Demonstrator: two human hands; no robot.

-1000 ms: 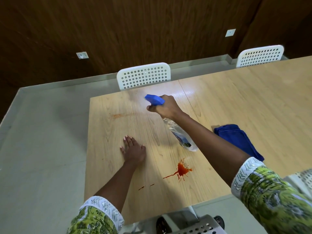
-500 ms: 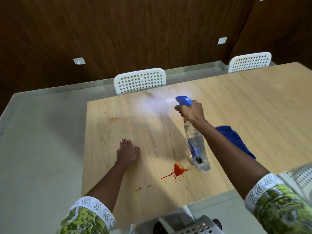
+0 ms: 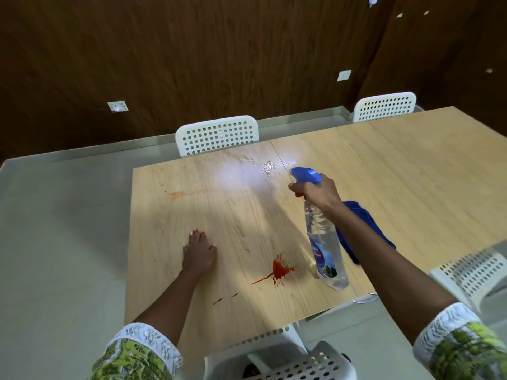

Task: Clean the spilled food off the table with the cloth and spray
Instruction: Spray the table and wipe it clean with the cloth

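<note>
My right hand (image 3: pixel 319 192) grips the neck of a clear spray bottle (image 3: pixel 325 245) with a blue trigger head, held above the wooden table (image 3: pixel 411 171) with its nozzle pointing left. A pale mist hangs left of the nozzle, and wet droplets (image 3: pixel 267 167) glisten on the wood near the far edge. A red sauce splatter (image 3: pixel 278 270) lies near the front edge, below the bottle. A faint orange smear (image 3: pixel 178 193) marks the far left of the table. My left hand (image 3: pixel 198 252) rests flat on the table, left of the splatter. A blue cloth (image 3: pixel 365 231) lies behind my right forearm, partly hidden.
White perforated chairs stand at the far side (image 3: pixel 216 134) and far right (image 3: pixel 384 105). Another white chair (image 3: pixel 472 272) stands at the right, and one (image 3: pixel 288 360) is tucked under the front edge. Grey floor lies to the left, a dark wood-panelled wall behind.
My right hand has carried the bottle rightward from the table's far middle and turned it more upright. Spray mist and wet droplets have appeared on the far part of the table. My left hand stays put.
</note>
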